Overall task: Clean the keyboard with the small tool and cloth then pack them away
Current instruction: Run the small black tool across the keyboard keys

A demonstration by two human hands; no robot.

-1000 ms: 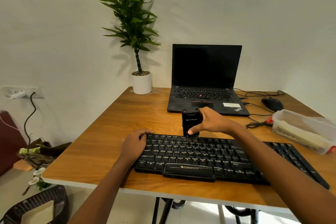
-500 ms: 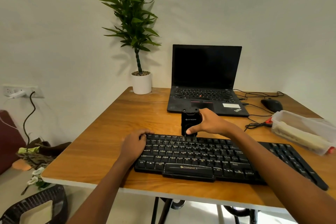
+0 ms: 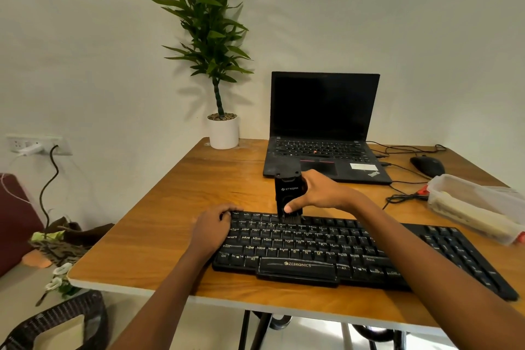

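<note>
Small tool (image 3: pixel 287 193) nudged left along keyboard (image 3: pixel 341 247), right hand (image 3: pixel 322 193) gripping; left hand (image 3: pixel 211 229) flat on its end.

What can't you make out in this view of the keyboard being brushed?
Head view only.
1. Box contents: blurred by its cloudy wall; the right edge cuts the box off. Whether the cloth is inside, I cannot tell.
2. Right hand fingers behind the brush: hidden by its body.
3. Bristle tips on the keyboard: black on black, too small.
</note>
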